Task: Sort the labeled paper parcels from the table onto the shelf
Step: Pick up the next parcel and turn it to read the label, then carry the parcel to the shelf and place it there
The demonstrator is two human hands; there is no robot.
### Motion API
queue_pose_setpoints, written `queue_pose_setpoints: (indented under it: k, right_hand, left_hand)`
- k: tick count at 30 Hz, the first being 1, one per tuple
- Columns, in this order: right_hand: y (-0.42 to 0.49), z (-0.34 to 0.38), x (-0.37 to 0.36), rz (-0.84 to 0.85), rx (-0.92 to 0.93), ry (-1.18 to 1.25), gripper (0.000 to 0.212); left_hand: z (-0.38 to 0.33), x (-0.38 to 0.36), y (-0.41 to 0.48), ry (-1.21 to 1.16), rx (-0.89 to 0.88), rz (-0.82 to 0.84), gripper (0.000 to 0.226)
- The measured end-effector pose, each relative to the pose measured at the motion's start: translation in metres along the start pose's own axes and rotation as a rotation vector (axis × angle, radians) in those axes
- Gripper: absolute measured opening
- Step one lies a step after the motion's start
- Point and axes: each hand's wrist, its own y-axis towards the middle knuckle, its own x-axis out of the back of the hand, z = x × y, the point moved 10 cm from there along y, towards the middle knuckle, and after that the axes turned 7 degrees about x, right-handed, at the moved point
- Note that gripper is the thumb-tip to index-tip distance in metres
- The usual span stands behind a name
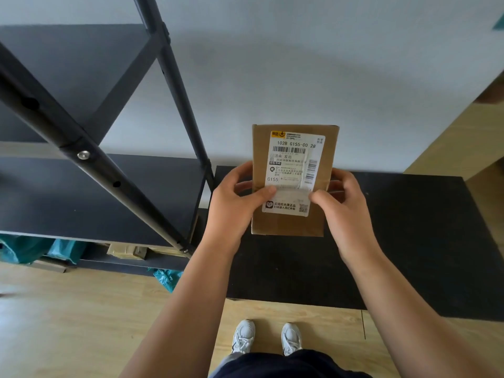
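Note:
I hold a brown cardboard parcel (321, 159) upright above the black table (409, 241), its white shipping label facing me. My left hand (231, 205) grips its left edge with the thumb on the label. On the right edge sits my right hand (343, 208), thumb also pressed on the label. The black metal shelf (81, 192) stands to the left of the parcel, its middle board bare. On the lowest board lie teal bags (24, 249) and a taped brown parcel (126, 251).
A slanted black shelf post (174, 85) runs close to the parcel's left. Grey wall behind. Wooden floor below, with my white shoes (267, 336) at the table's front edge. A teal bag (166, 276) pokes out beside the shelf base.

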Motion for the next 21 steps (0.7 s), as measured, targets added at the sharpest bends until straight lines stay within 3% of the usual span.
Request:
queue_pose_setpoints:
  k: [21]
  right_hand:
    - [-0.023,-0.010,-0.018,0.225,-0.028,-0.010,0.036]
  left_hand:
    - [0.024,0.010,-0.046,-0.035,0.045,-0.142,0.061]
